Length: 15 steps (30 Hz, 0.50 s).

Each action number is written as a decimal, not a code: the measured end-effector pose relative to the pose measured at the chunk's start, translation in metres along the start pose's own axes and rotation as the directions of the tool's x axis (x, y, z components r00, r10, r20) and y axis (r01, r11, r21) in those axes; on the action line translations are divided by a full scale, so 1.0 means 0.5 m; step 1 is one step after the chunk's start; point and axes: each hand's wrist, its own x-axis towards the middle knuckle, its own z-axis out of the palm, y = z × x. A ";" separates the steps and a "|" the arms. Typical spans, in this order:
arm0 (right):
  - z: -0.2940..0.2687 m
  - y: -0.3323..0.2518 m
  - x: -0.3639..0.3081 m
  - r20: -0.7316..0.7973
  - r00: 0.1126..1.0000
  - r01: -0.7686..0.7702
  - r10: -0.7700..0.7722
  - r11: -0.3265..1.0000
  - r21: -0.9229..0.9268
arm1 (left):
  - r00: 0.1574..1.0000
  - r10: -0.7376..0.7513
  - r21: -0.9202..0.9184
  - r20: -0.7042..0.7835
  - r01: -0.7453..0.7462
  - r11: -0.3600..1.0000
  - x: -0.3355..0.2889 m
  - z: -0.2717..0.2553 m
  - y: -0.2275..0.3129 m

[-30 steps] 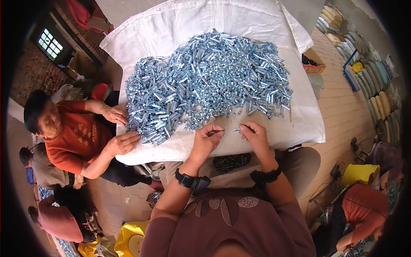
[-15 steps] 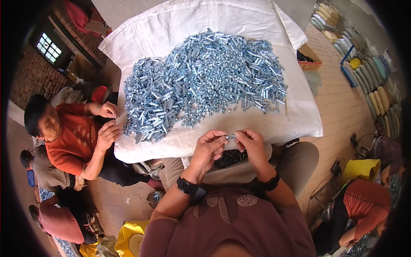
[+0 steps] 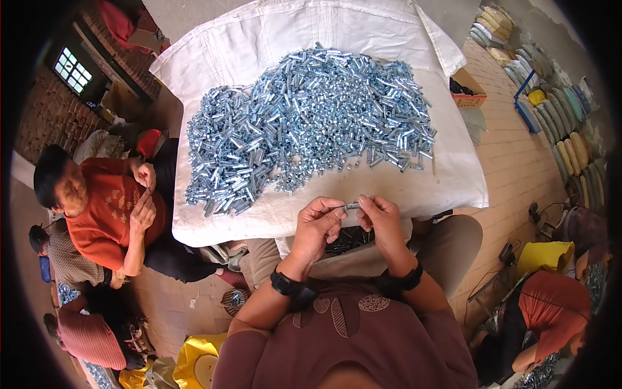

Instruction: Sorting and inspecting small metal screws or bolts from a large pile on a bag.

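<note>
Just over the near edge of the white cloth (image 3: 414, 188), my left hand (image 3: 317, 227) and my right hand (image 3: 381, 217) meet at a small silvery metal sleeve (image 3: 352, 206). Thumb and fingertips of each hand pinch one end of it, so the ends are covered. Beyond my hands, a broad heap of shiny metal sleeves (image 3: 240, 149) spreads across the cloth. Mixed in among them, mostly in the middle and front of the heap, are short nut-like pieces (image 3: 301, 168).
At the left edge of the cloth sits a co-worker in an orange shirt (image 3: 107, 207), hands together. Another person in red (image 3: 551, 318) bends over at lower right, near a yellow bag (image 3: 545, 256). An open carton (image 3: 468, 91) stands right of the cloth; filled sacks (image 3: 564, 123) line the wall.
The co-worker at left has drawn both hands back from the cloth's edge toward their chest. My hands stay almost in place, the sleeve still between them, slightly more of it showing.
</note>
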 end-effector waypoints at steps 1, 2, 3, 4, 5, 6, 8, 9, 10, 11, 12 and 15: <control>0.002 0.000 0.001 -0.009 1.000 0.002 -0.002 1.000 -0.003 | 1.000 0.004 0.003 0.000 -0.004 1.000 0.000 -0.001 0.001; 0.003 0.001 0.002 -0.008 1.000 0.001 -0.001 1.000 -0.004 | 1.000 0.007 0.007 -0.001 -0.007 1.000 0.000 -0.001 0.001; 0.004 0.001 0.002 -0.005 1.000 -0.009 0.009 1.000 -0.015 | 1.000 0.007 0.006 -0.001 -0.007 1.000 0.000 -0.003 0.002; 0.006 0.001 0.003 -0.003 1.000 -0.019 0.019 0.999 -0.027 | 1.000 0.002 0.005 -0.007 -0.002 1.000 0.000 -0.004 0.002; 0.008 -0.001 0.003 -0.002 1.000 -0.020 0.020 0.999 -0.028 | 1.000 -0.003 0.003 -0.013 0.003 1.000 0.001 -0.005 0.003; 0.010 -0.005 0.002 -0.002 0.999 -0.032 0.032 0.999 -0.033 | 1.000 -0.003 0.002 -0.014 0.003 1.000 0.002 -0.006 0.003; 0.012 -0.006 0.002 -0.003 0.999 -0.045 0.045 0.998 -0.039 | 1.000 -0.010 0.025 -0.015 0.011 1.000 0.004 -0.008 0.001; 0.012 -0.006 0.003 -0.003 0.999 -0.046 0.046 0.998 -0.041 | 1.000 -0.011 0.024 -0.015 0.011 1.000 0.005 -0.009 -0.001; 0.013 -0.007 0.004 -0.002 0.999 -0.046 0.046 0.998 -0.043 | 1.000 0.025 0.084 -0.001 -0.025 0.996 0.006 -0.012 -0.004; 0.011 -0.007 0.006 -0.002 0.999 -0.046 0.046 0.998 -0.044 | 0.998 0.060 0.143 0.016 -0.061 0.988 0.006 -0.013 -0.005; 0.006 -0.007 0.007 0.042 0.998 -0.038 0.040 0.998 -0.047 | 0.998 0.060 0.142 0.016 -0.061 0.988 0.006 -0.014 -0.004; -0.002 -0.013 0.009 0.142 0.984 -0.109 0.108 0.994 -0.003 | 0.993 0.008 0.091 0.119 -0.019 0.996 0.011 -0.026 0.005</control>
